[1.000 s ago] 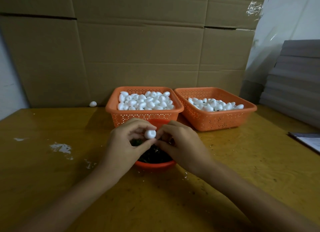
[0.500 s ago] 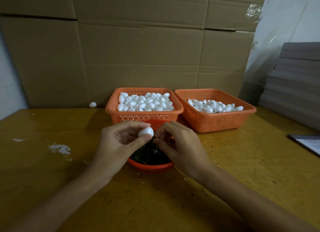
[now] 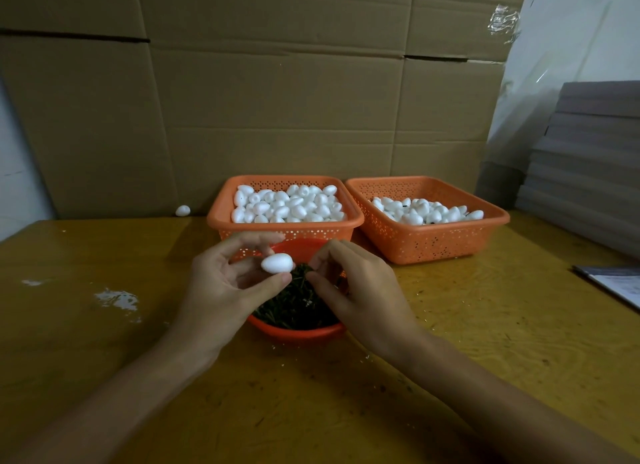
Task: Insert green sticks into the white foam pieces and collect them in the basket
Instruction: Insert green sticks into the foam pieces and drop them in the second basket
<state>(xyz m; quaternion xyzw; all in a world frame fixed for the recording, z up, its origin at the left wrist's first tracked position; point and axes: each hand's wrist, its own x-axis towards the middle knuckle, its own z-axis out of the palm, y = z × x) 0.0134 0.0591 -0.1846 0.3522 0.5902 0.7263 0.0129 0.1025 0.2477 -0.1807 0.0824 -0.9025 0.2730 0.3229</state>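
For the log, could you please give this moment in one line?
left hand: pinches foam egg | right hand: beside it, over red bowl

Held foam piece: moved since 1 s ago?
Yes. Against the left basket, the foam piece went slightly left with the left hand, away from the right hand.

Table [image 3: 86, 359] | centre: bowl of sticks [image 3: 298, 332] | behind it: left basket [image 3: 311, 233] beside right basket [image 3: 433, 242], both holding foam pieces [image 3: 287, 204] | behind baskets: cardboard wall [image 3: 277, 100] | loose foam piece [image 3: 183, 210] left of left basket
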